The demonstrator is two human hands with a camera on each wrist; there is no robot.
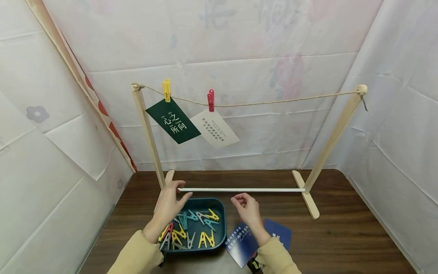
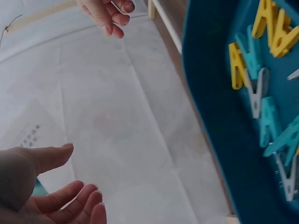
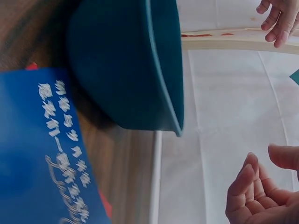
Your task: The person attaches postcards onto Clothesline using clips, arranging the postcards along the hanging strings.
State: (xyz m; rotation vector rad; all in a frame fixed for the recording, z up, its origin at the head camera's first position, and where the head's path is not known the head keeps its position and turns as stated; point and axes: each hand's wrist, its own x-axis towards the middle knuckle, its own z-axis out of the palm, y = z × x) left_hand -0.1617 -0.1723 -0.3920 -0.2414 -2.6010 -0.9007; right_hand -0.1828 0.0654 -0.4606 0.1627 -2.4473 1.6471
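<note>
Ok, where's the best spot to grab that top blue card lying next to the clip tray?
Probably the blue card by its free edge nearest the right hand, pinched from above. It lies flat on the table beside the tray, overlapping a second card, so sliding a thumb under that edge looks easiest.

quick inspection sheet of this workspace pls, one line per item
surface: dark wooden table, bare at right.
job's things: teal tray of coloured clothespins; blue cards beside it.
clutter: nothing seen.
grippers: left hand over the tray's left edge, fingers relaxed, holding nothing; right hand above the cards, fingers loosely curled, holding nothing.
cables: twine line on a wooden rack, yellow peg holding a green card, red peg holding a white card.
surroundings: white creased sheets on three sides.
</note>
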